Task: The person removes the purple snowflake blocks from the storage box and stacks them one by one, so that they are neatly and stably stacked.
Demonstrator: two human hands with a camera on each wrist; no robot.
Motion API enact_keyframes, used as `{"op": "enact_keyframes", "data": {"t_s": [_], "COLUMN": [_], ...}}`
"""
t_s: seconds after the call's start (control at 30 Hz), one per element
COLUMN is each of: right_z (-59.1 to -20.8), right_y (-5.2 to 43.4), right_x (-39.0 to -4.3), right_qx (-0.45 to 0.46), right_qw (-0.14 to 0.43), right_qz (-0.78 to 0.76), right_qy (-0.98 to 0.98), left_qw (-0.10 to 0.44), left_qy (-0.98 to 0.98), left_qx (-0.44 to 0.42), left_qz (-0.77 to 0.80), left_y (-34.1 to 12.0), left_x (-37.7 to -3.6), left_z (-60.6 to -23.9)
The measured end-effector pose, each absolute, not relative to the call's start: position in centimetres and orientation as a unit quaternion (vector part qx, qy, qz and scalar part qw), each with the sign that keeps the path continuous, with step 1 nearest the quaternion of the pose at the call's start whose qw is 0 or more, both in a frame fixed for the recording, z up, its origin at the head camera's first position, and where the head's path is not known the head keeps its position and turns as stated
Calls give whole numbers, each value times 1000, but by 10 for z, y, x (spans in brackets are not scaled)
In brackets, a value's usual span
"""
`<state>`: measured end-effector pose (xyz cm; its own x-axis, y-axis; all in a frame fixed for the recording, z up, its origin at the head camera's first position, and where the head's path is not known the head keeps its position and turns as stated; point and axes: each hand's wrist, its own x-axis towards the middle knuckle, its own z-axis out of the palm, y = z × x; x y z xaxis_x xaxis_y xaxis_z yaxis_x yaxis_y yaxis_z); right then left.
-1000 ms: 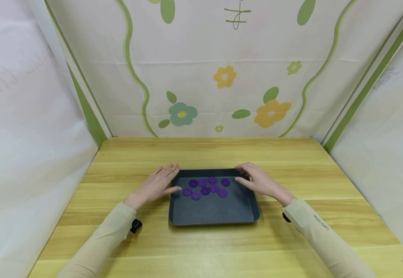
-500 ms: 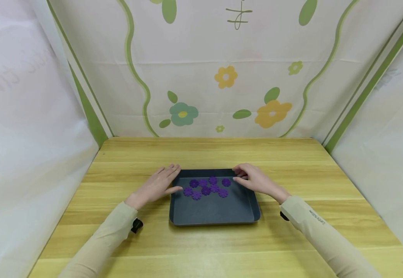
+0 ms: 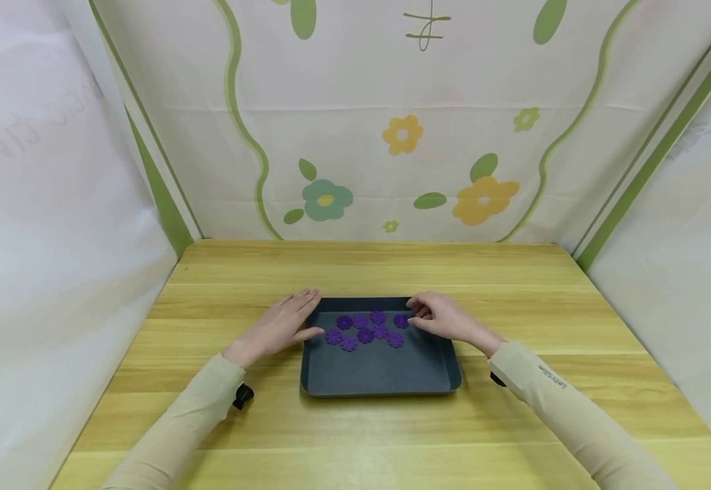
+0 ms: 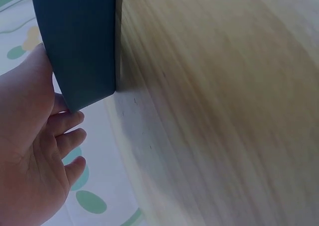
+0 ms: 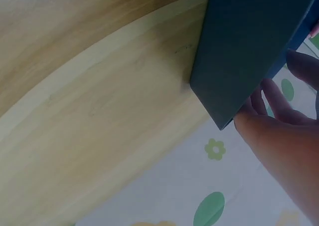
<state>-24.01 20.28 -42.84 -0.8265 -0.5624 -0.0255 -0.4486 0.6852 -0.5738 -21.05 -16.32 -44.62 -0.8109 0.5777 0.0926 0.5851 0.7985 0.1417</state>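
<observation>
A dark grey rectangular tray (image 3: 380,373) lies on the table, with several purple flower-shaped discs (image 3: 365,335) spread over its far half. My left hand (image 3: 279,324) rests on the tray's far left corner, fingers fairly straight and thumb over the rim. Seen by the left wrist camera, the hand (image 4: 35,141) touches the end of the tray wall (image 4: 79,46). Over the far right corner, my right hand (image 3: 447,318) bends its fingers loosely, thumb and fingertips beside the rightmost disc (image 3: 401,320). The right wrist view has that hand (image 5: 279,131) behind the tray's side wall (image 5: 249,46), its fingertips partly hidden.
The wooden table (image 3: 368,442) extends on all sides of the tray. A white cloth with printed flowers (image 3: 478,82) hangs behind it. Plain white cloth walls (image 3: 55,224) border the left and right sides.
My right hand has moved left and inward over the tray toward the rightmost disc, with its fingers bending more. My left hand and the discs stay in place.
</observation>
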Motion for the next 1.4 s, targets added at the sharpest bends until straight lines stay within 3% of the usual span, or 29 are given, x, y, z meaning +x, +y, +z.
{"op": "enact_keyframes", "data": {"t_s": [0.47, 1.4], "right_z": [-432, -445], "right_y": [190, 181], "right_x": [-241, -242], "right_qx": [-257, -267], "right_qw": [105, 52], "right_qz": [-255, -204], "right_qy": [926, 940], "left_qw": [23, 21], "left_qy": [-947, -947], "left_qx": [-311, -308], "left_qz": [-79, -93], "left_y": [-164, -165], "left_x": [-212, -210], "left_z": [-447, -449]}}
